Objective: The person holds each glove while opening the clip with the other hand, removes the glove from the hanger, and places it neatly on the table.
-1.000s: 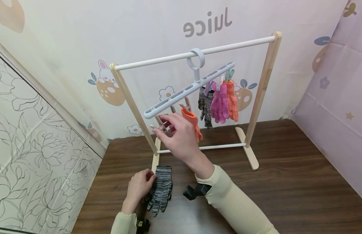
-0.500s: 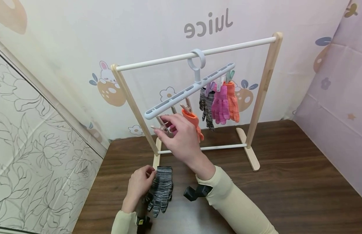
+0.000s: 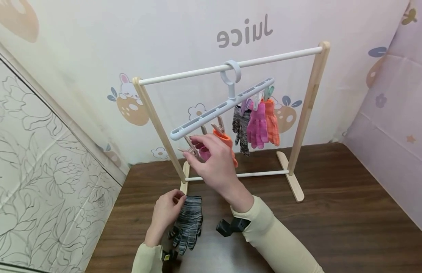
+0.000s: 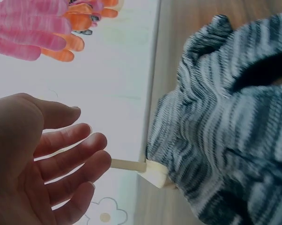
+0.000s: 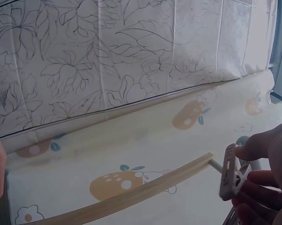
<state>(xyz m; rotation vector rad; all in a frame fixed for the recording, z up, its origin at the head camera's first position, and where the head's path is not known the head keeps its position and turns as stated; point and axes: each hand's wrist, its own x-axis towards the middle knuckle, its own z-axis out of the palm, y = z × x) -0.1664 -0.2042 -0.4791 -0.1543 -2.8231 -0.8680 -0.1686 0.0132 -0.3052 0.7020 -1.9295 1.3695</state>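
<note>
At the left end of the grey hanger, my right hand is beside a beige clothespin. Its thumb and fingers are slightly apart, with the thumb tip right at the peg's edge in the right wrist view. A pink glove hangs there, partly hidden by the fingers. Just behind my knuckles hangs an orange glove. Low at the left, my left hand rests next to a grey-black striped glove. The left wrist view shows its loosely bent fingers holding nothing.
A wooden rack with a white rod carries the hanger by its ring. On the hanger's right half hang a striped glove, a pink glove and an orange glove, clipped. Patterned curtains surround the brown table.
My right hand has shifted slightly right, its thumb and index finger easing away from the beige clothespin. The left hand and the striped glove beside it stay nearly in place; the view has shifted a little.
</note>
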